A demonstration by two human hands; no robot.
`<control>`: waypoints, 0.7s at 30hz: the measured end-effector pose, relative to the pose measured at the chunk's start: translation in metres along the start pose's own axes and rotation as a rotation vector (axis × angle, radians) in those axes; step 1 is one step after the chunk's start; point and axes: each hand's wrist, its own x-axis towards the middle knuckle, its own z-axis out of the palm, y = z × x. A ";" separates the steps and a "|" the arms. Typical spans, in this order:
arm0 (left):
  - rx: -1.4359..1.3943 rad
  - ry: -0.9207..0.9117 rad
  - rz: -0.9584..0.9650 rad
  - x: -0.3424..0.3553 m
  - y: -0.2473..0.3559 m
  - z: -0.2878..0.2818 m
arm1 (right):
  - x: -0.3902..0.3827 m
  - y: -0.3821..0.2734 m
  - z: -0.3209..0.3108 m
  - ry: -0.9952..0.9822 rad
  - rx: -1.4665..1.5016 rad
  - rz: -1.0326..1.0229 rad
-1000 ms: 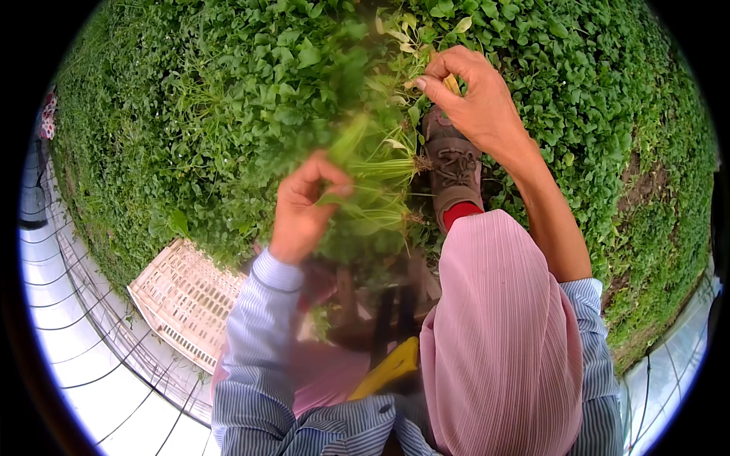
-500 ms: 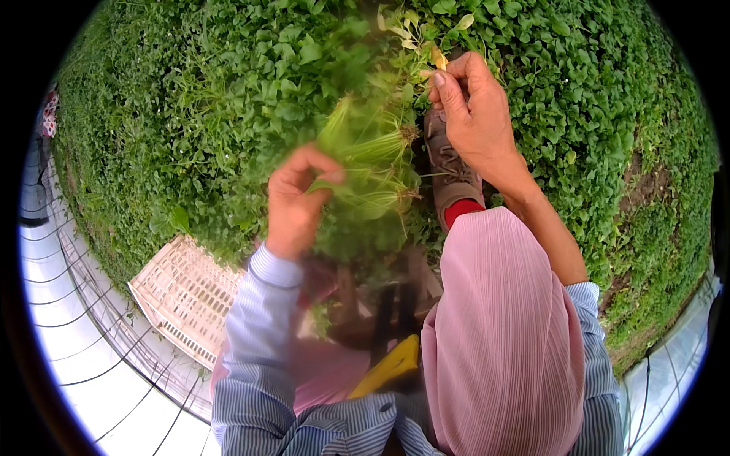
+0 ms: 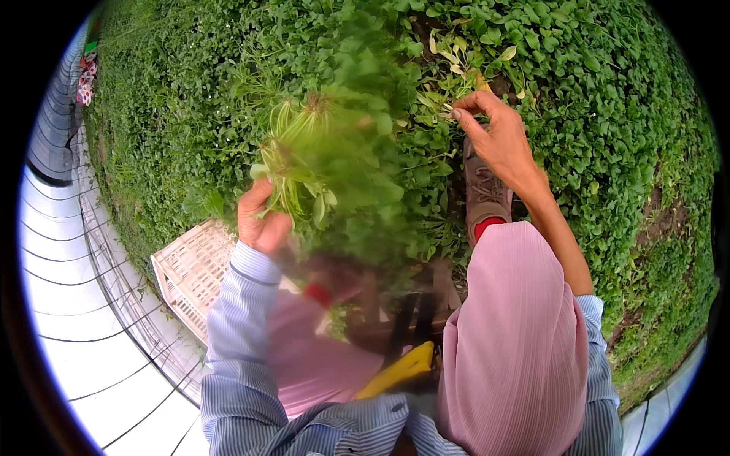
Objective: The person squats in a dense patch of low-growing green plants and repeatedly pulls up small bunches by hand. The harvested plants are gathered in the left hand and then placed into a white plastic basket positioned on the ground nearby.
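Above a low green bed, two bare hands at work

The left hand [image 3: 262,220] is curled around a bunch of uprooted plants [image 3: 293,140], held just above the foliage [image 3: 220,99] – pale stems, stringy roots, some of it blurred. The right hand [image 3: 502,144] has thumb and forefinger nearly together over a brown shoe [image 3: 487,194], beside yellowing leaves [image 3: 482,82] – from here I can't tell whether it grips one. A pale slatted crate [image 3: 199,254] stands near the left wrist.

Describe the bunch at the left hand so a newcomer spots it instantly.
Find the pale crate at lower left, then the left hand just right of it. The bunch is at that hand's upper right. Unlike the surrounding plants, it shows brownish roots and fanned stems.
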 end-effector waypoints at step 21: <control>-0.015 -0.064 -0.064 0.003 -0.003 0.005 | 0.031 -0.063 0.052 0.030 -0.022 -0.483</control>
